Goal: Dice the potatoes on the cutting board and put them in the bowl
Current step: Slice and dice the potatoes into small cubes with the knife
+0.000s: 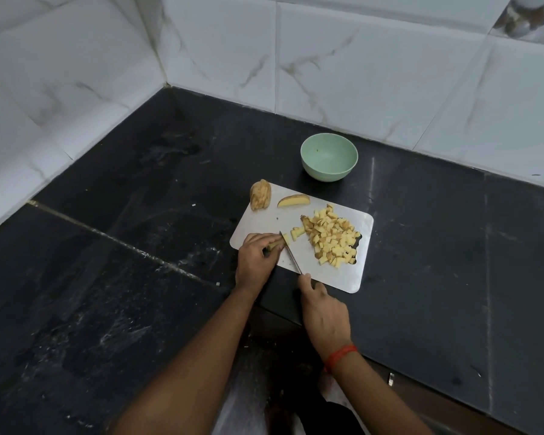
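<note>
Strip (pixel 277 244) pinched by left hand (pixel 256 257), knife (pixel 291 256) gripped by right hand (pixel 324 312); blade just beside pinch, cut risked if strip slips.

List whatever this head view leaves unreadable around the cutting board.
- Handle of the knife: head view, wrapped inside the right hand.
- Most of the potato strip: head view, under the fingers of the left hand; length unclear.
- Dark speck in the bowl: too small to identify.
- Object in the top right corner: blurred and cut off by the frame edge.
</note>
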